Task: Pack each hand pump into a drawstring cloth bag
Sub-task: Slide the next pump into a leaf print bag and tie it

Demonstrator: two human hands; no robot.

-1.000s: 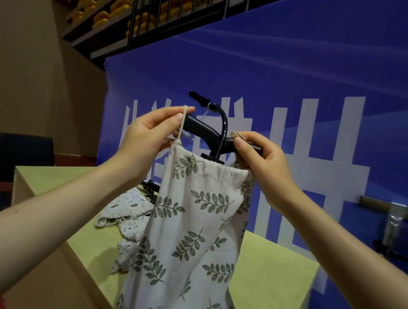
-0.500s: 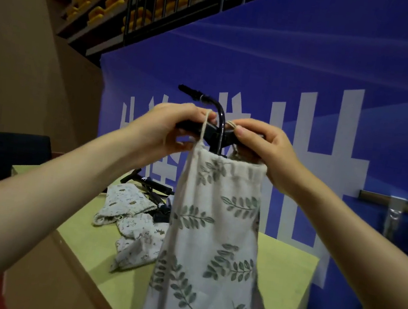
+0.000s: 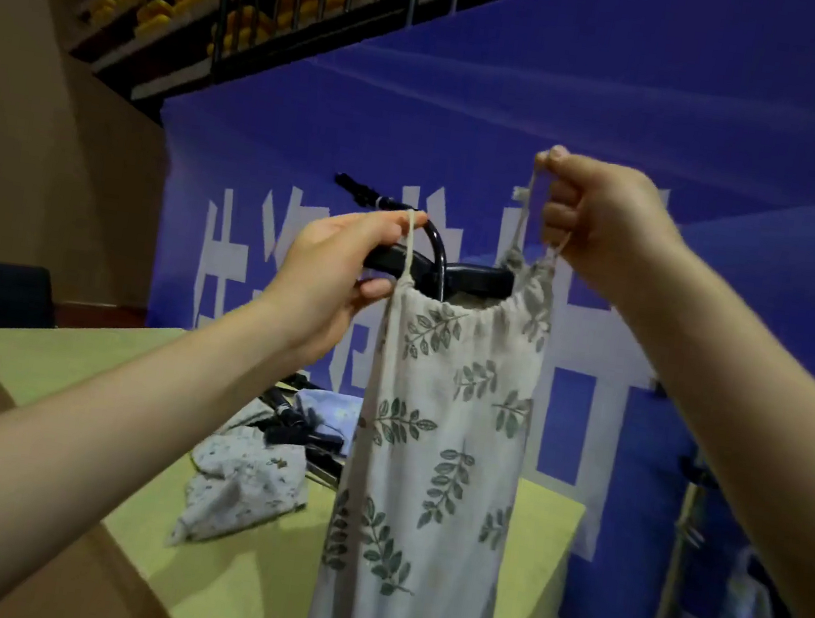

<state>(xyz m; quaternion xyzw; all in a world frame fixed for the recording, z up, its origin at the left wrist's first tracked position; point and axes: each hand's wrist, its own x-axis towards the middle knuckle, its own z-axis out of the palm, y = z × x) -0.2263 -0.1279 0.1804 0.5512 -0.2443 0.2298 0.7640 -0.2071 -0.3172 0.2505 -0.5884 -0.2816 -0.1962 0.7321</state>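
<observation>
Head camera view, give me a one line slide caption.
Both hands, left hand and right hand, pull drawstrings on a leaf-print bag holding a hand pump.

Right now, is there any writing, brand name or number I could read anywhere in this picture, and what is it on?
Blue banner: big white characters, cut off by the hands and the leaf-print bag; not readable.
Leaf-print bag: leaf pattern only, no words.
Pump handle: no label visible.
Cloth bags on the table: small print, no readable text.

bag (image 3: 434,442) matt woven cloth, leaf print; pump handle (image 3: 476,279) smooth black plastic; table (image 3: 77,358) matt.
</observation>
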